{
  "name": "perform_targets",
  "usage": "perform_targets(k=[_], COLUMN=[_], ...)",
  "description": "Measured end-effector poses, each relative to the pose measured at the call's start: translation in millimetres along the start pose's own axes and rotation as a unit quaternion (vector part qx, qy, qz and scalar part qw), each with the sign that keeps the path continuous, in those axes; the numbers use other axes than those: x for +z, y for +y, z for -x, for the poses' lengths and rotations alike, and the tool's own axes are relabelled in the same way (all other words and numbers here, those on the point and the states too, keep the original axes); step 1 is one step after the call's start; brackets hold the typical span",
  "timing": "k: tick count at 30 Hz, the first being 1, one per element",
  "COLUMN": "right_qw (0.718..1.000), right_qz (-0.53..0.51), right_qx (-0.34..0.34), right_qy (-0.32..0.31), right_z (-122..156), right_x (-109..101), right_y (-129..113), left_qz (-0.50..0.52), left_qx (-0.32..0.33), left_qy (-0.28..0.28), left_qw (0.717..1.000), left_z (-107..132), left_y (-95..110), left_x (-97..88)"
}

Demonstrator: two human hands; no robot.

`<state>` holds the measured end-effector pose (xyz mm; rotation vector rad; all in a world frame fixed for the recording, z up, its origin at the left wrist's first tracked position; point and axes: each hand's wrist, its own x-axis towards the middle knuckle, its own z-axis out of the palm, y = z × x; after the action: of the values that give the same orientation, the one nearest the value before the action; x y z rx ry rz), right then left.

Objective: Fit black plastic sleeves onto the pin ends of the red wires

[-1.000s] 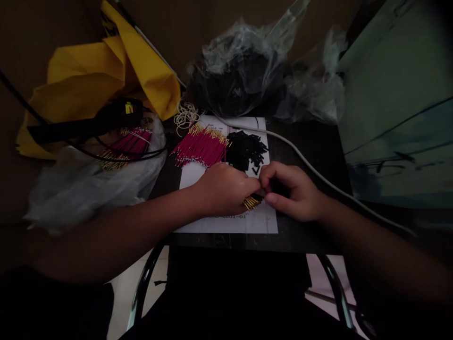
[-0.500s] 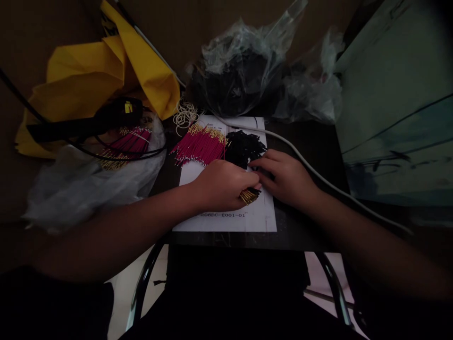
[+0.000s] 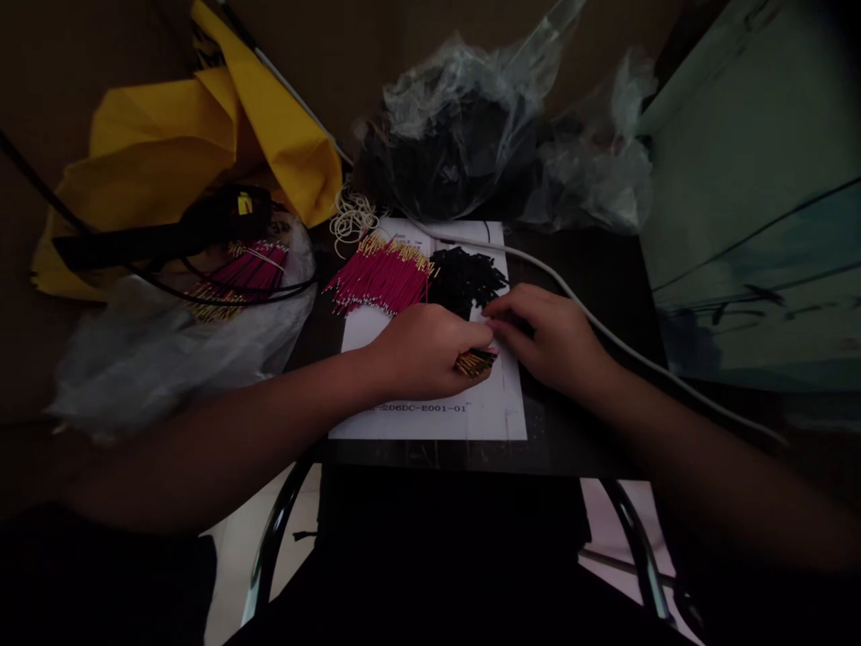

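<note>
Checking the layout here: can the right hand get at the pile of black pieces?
Probably yes: the right hand rests just beside the black pieces on the paper, with nothing between them.

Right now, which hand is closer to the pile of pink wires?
Left. The left hand sits just below the pink wires; the right hand is farther right, by the black pieces.
</note>
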<state>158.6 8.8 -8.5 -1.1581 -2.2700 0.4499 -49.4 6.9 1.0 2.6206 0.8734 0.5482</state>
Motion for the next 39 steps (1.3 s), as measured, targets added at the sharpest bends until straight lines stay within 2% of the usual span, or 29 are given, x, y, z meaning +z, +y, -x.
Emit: perform_targets(k=[4,9,12,16,26,28,30,33,37,39], right_qw=[0.996,0.986,0.980,0.980,0.989,0.989,0.983,0.972,0.983,0.982], right_qz=[-0.036,-0.109,-0.152,-0.159,-0.120,-0.101,-0.098,-0.088,-0.028,-0.008], right_qx=[-0.007,-0.019,-0.030,-0.029,-0.050,-0.052,-0.064,-0.102,-0.135,-0.149], right_qy=[0.080,0.124,0.121,0.117,0.063,0.089,0.142,0.191,0.124,0.112], right_z=[2.3,6.0,8.2,9.2,9.0,9.7,11.2,15.1,19.6,20.1], right_x=[-4.6,-10.3,-11.1,-10.7,-13.4,-12.8,-13.5,-18.0,-23.2,-22.4], right_y=[-7.9,-16.5,-16.6,-13.9,-14.9,-15.5,-17.3,-24.2,-35.2,-37.2], left_qz=[0.068,0.117,0.118,0.091,0.107,0.121,0.135,0.141,0.131,0.128], left_qx=[-0.055,-0.095,-0.068,-0.036,-0.052,-0.056,-0.064,-0.079,-0.086,-0.083], left_qy=[0.013,0.057,0.069,0.068,0.064,0.069,0.073,0.061,0.040,0.030], left_qw=[0.996,0.987,0.988,0.993,0.991,0.989,0.986,0.985,0.987,0.988], left_z=[-1.6,-1.4,0.0,1.7,1.6,1.1,0.5,0.0,-0.5,-0.7], left_y=[1.9,4.9,4.7,3.3,2.0,2.7,3.7,5.3,5.2,4.4], left_x=[-1.9,-2.8,-2.7,-2.0,-0.3,-0.1,0.1,0.5,0.8,0.6])
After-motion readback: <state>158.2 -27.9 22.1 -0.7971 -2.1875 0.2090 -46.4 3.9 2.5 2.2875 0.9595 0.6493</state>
